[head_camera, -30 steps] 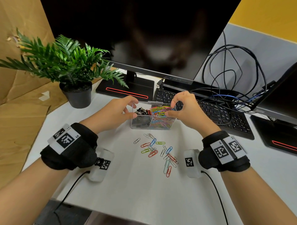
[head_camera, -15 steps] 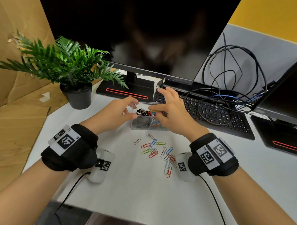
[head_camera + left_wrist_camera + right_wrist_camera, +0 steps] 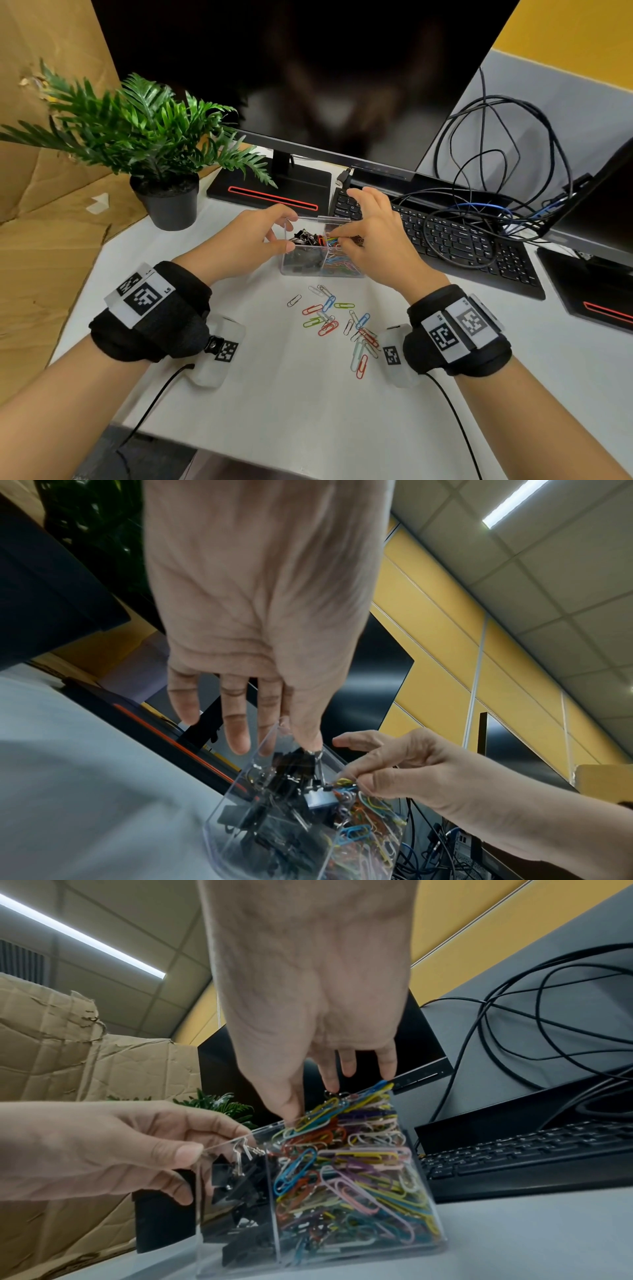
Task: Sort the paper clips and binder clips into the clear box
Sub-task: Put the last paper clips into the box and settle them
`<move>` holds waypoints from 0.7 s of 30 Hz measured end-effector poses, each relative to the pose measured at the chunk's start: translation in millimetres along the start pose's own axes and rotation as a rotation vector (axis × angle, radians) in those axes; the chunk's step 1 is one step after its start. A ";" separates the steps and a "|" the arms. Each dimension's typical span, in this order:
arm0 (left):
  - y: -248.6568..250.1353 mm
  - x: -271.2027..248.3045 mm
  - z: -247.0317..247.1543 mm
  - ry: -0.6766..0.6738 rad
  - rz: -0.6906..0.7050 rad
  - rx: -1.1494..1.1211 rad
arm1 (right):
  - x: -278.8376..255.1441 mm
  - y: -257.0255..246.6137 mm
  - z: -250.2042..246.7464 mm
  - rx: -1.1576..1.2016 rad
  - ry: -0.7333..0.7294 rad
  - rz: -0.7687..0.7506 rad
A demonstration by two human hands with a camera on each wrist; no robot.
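Clear box (image 3: 322, 263): stands on the white table (image 3: 274, 394) just in front of the keyboard (image 3: 455, 240), split by a wall into two compartments
Left compartment: black binder clips (image 3: 240, 1177), piled to near the rim
Right compartment: coloured paper clips (image 3: 352, 1164), heaped up to the rim, so new ones probably need pressing in
Left hand (image 3: 246, 240): thumb and fingers pinch the left wall of the box at its rim, most likely to keep the light box from sliding or tipping while the other hand works
Right hand (image 3: 373, 240): over the paper clip compartment, thumb and forefinger drawn together on a few clips at the top of the heap, the other fingers spread and lifted clear; I judge it is dropping them in or tucking them down
Loose paper clips (image 3: 339, 322): a scatter of mixed colours on the table near the box, between the two wrists, within easy reach of the right hand
Loose binder clips: none visible on the table
Progress: binder side looks done; the paper clips on the table are what is left
Risk: the heap sits at rim height, so clips may spill over the wall or into the binder side
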State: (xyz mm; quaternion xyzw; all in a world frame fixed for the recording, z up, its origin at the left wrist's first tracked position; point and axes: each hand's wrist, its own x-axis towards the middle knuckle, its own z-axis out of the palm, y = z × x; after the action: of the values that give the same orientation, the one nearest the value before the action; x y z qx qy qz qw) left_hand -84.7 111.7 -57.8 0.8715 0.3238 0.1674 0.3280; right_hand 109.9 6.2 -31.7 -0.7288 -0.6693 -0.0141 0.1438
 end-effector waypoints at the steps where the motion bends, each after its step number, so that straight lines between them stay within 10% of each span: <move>1: 0.0 -0.1 0.0 0.000 0.002 0.002 | 0.0 0.1 -0.4 -0.001 0.006 -0.001; 21: -2.1 0.7 0.3 -0.004 0.011 0.003 | 8.7 -15.0 -0.2 -0.017 0.022 0.042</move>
State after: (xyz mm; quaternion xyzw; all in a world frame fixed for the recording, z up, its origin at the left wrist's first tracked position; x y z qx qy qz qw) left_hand -85.0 113.2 -59.3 0.8740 0.3186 0.1673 0.3265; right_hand 96.2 15.6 -26.9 -0.7436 -0.6522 -0.0249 0.1453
